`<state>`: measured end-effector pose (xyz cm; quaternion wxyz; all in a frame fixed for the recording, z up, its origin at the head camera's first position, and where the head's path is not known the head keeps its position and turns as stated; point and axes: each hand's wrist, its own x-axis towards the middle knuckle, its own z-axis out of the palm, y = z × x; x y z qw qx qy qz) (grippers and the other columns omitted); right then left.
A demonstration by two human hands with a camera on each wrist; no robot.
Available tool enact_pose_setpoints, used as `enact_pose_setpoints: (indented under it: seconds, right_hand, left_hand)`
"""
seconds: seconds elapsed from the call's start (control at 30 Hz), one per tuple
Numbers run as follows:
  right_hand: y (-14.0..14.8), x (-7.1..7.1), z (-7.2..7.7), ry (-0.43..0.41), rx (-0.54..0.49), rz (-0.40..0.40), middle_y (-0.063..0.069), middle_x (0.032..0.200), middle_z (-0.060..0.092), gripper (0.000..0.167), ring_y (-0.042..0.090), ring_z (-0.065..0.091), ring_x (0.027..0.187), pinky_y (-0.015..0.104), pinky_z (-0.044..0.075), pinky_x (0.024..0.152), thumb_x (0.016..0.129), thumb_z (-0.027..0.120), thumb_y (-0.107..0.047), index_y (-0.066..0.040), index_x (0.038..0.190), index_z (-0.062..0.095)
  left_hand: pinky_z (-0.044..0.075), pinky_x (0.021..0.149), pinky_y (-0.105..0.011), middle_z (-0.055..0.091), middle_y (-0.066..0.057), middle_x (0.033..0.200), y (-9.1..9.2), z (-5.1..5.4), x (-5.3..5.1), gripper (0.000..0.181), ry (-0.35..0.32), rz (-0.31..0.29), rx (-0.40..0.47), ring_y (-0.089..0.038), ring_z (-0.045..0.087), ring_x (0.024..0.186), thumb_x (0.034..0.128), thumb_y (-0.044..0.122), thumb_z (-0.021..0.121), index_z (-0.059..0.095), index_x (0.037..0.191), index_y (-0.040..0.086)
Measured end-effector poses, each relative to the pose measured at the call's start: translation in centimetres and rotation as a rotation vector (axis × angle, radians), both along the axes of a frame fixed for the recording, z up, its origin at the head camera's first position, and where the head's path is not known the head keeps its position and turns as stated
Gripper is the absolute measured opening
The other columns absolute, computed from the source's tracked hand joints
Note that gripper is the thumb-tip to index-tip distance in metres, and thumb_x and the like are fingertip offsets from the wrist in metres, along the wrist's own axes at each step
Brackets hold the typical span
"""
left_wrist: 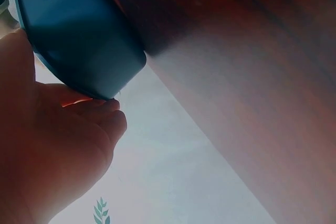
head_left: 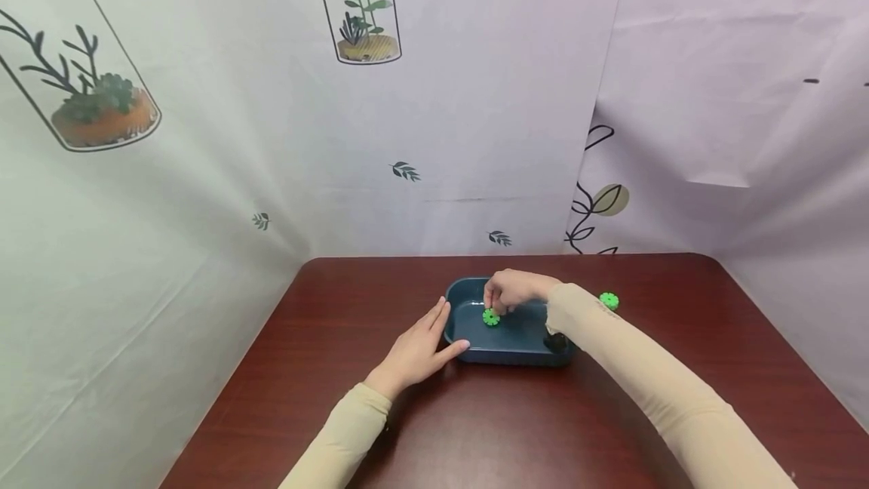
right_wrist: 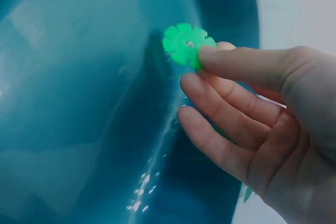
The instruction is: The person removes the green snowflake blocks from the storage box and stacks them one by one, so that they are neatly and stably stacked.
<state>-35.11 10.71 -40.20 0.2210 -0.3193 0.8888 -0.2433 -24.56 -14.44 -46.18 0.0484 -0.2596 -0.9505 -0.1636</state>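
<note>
My right hand (head_left: 514, 290) pinches a small bright green flower-shaped plastic disc (head_left: 491, 317) between thumb and fingertips, above the inside of a dark blue rectangular basin (head_left: 509, 358). The right wrist view shows the notched green disc (right_wrist: 181, 45) with a hole in its middle; my other fingers (right_wrist: 226, 145) are spread below it. At the basin's left end rests my left hand (head_left: 416, 347), its fingers extended along the side and its thumb at the near rim. In the left wrist view that hand (left_wrist: 68, 145) touches the rim of the basin (left_wrist: 84, 35).
A second green flower-shaped piece (head_left: 609, 300) lies on the reddish-brown table (head_left: 326, 338), right of the basin and just beyond my right sleeve. Pale cloth with printed plants (head_left: 462, 134) hangs behind the table and at its sides.
</note>
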Motion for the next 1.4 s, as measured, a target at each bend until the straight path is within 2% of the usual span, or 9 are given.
enact_pose_setpoints:
  seconds: [0.3, 0.5, 0.67, 0.77, 0.87, 1.03, 1.1, 1.27, 1.4]
  right_hand:
    - [1.5, 0.4, 1.2, -0.010, -0.255, -0.121, 0.005, 0.091, 0.073, 0.012, 0.025, 0.071, 0.085, 0.038, 0.060, 0.078, 0.092, 0.066, -0.003, -0.004, 0.102, 0.073]
    - [3.7, 1.0, 1.9, -0.003, -0.355, -0.285, 0.009, 0.100, 0.073, 0.018, 0.031, 0.070, 0.095, 0.040, 0.059, 0.082, 0.095, 0.069, -0.011, -0.001, 0.110, 0.074]
    - [6.4, 1.5, 2.3, -0.004, -0.449, -0.427, 0.017, 0.110, 0.071, 0.023, 0.038, 0.068, 0.100, 0.048, 0.057, 0.088, 0.097, 0.068, -0.011, 0.002, 0.115, 0.072]
    - [8.2, 1.9, 2.7, 0.020, -0.492, -0.490, 0.021, 0.116, 0.069, 0.027, 0.031, 0.070, 0.098, 0.048, 0.057, 0.088, 0.097, 0.067, -0.011, 0.005, 0.119, 0.069]
    - [10.2, 2.4, 3.1, 0.062, -0.507, -0.554, 0.023, 0.119, 0.068, 0.031, 0.026, 0.070, 0.095, 0.041, 0.058, 0.085, 0.098, 0.067, -0.014, 0.005, 0.123, 0.067]
    - [13.3, 3.4, 3.7, 0.135, -0.501, -0.633, 0.024, 0.121, 0.066, 0.037, 0.024, 0.069, 0.096, 0.035, 0.057, 0.085, 0.100, 0.066, -0.019, 0.004, 0.128, 0.064]
    - [14.4, 3.9, 3.8, 0.152, -0.493, -0.663, 0.025, 0.123, 0.065, 0.038, 0.019, 0.068, 0.095, 0.032, 0.057, 0.085, 0.100, 0.065, -0.020, 0.004, 0.130, 0.063]
    - [17.0, 4.8, 3.6, 0.144, -0.488, -0.740, 0.025, 0.130, 0.061, 0.042, 0.008, 0.068, 0.091, 0.040, 0.054, 0.094, 0.102, 0.063, -0.024, 0.003, 0.133, 0.061]
    - [18.7, 5.0, 2.5, 0.142, -0.482, -0.782, 0.027, 0.131, 0.059, 0.043, -0.001, 0.067, 0.084, 0.050, 0.048, 0.101, 0.102, 0.063, -0.023, 0.005, 0.133, 0.061]
  left_hand:
    - [0.037, 0.114, -0.041, 0.023, -0.012, 0.165, 0.2, -0.4, -0.1, 0.094, -0.008, -0.002, 0.000, -0.025, 0.032, 0.148, 0.0967, 0.072, 0.040, 0.028, 0.158, 0.002]
    - [0.036, 0.115, -0.041, 0.024, -0.014, 0.165, 0.2, -0.7, -0.1, 0.095, -0.001, -0.012, 0.019, -0.025, 0.031, 0.148, 0.0965, 0.073, 0.039, 0.029, 0.158, 0.001]
    - [0.034, 0.116, -0.041, 0.022, -0.014, 0.165, 0.0, -0.8, 0.0, 0.094, -0.001, -0.010, 0.021, -0.025, 0.030, 0.149, 0.0971, 0.071, 0.042, 0.028, 0.158, 0.001]
    - [0.034, 0.116, -0.041, 0.022, -0.014, 0.165, -0.2, -0.8, 0.0, 0.093, 0.001, -0.008, 0.017, -0.025, 0.029, 0.149, 0.0974, 0.070, 0.043, 0.027, 0.158, 0.001]
    - [0.034, 0.116, -0.041, 0.022, -0.014, 0.166, -0.2, -0.8, 0.0, 0.093, 0.000, -0.010, 0.016, -0.024, 0.029, 0.150, 0.0975, 0.070, 0.042, 0.026, 0.158, 0.001]
    - [0.034, 0.116, -0.042, 0.022, -0.014, 0.166, -0.2, -0.7, -0.1, 0.094, -0.003, -0.014, 0.025, -0.024, 0.029, 0.149, 0.0973, 0.071, 0.042, 0.026, 0.158, 0.001]
    - [0.033, 0.116, -0.043, 0.022, -0.014, 0.166, -0.2, -0.7, -0.1, 0.094, -0.004, -0.015, 0.029, -0.025, 0.029, 0.149, 0.0972, 0.071, 0.042, 0.026, 0.158, 0.001]
    - [0.032, 0.117, -0.043, 0.021, -0.014, 0.166, -0.1, -0.6, -0.3, 0.094, -0.006, -0.017, 0.033, -0.025, 0.029, 0.150, 0.0969, 0.071, 0.042, 0.025, 0.159, 0.002]
    - [0.032, 0.117, -0.041, 0.020, -0.012, 0.166, -0.1, -0.5, -0.6, 0.093, -0.001, -0.013, 0.025, -0.023, 0.028, 0.150, 0.0972, 0.070, 0.043, 0.025, 0.159, 0.003]
